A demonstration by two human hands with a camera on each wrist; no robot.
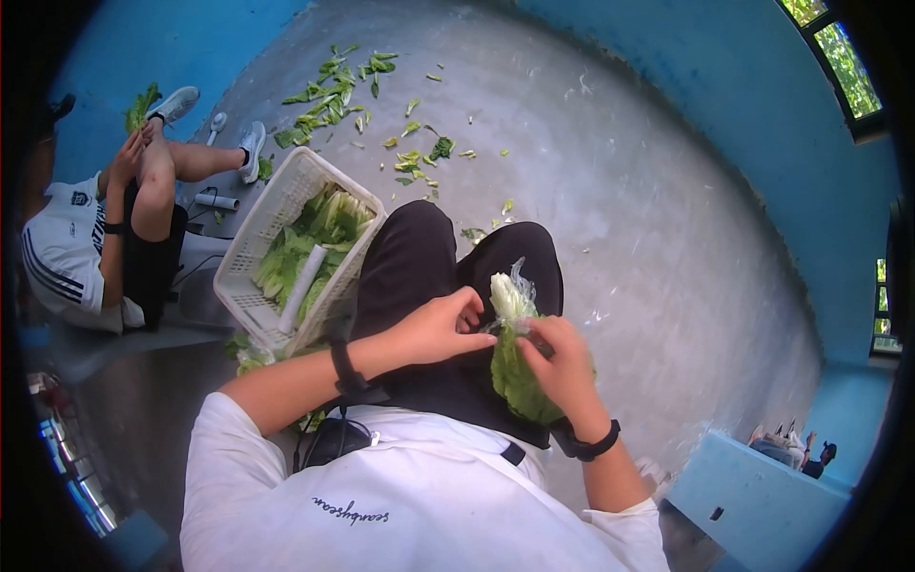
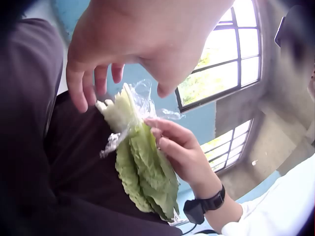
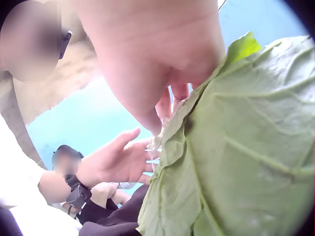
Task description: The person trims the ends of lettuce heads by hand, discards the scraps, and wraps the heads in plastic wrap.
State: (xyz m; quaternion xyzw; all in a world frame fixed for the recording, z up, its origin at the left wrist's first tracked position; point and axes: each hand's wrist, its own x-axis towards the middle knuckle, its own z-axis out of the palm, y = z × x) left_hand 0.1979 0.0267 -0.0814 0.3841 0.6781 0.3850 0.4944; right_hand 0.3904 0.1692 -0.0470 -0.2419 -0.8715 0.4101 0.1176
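Note:
A head of leafy lettuce (image 1: 512, 300) lies over my lap, its pale cut stem end pointing away and its broad green leaves (image 2: 150, 169) toward my body. Clear plastic film (image 2: 142, 105) is around it near the stem, with loose crumpled ends sticking out. My right hand (image 1: 562, 360) pinches the film and lettuce between thumb and fingers on the right side. On the other side, my left hand (image 1: 440, 326) hovers beside the stem, thumb and fingers spread apart with nothing between them. In the right wrist view a large leaf (image 3: 246, 142) hides part of the right fingers.
A white plastic basket (image 1: 233, 272) at my left holds more lettuce (image 1: 334, 214) and a white film roll (image 1: 303, 286). Loose leaves (image 1: 329, 100) litter the floor ahead. Another person (image 1: 71, 243) sits at the left holding greens. A blue block (image 1: 753, 500) stands at the right.

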